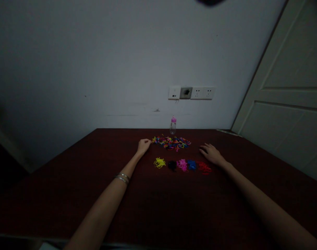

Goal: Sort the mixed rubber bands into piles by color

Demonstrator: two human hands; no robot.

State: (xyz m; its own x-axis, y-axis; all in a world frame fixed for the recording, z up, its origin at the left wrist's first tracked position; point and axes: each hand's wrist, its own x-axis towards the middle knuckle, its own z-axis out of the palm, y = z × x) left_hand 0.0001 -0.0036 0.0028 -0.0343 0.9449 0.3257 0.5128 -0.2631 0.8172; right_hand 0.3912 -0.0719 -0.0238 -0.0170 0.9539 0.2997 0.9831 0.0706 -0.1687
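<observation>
"Where are the small bands seen?"

"A mixed pile (171,143) is spread just right of the frame's centre, below a bottle (173,126); nearer the bottom of the frame, a row is formed on the tabletop (158,205) by a yellow heap (159,163), black heap (172,165), pink heap (182,165), blue heap (192,165) and red heap (204,168)."

"And each grip?"

"The left hand (144,145) is set at the pile's left end, fingers curled nearly together; whether a band is pinched cannot be told; the right hand (211,153), right of centre, is laid with fingers loosely spread, nothing seen held."

"What could go wrong?"

"The red heap could be scattered by a dragged right wrist; pink and blue could be mixed, so closely are they set; dark bands could be overlooked in such dim light."
</observation>
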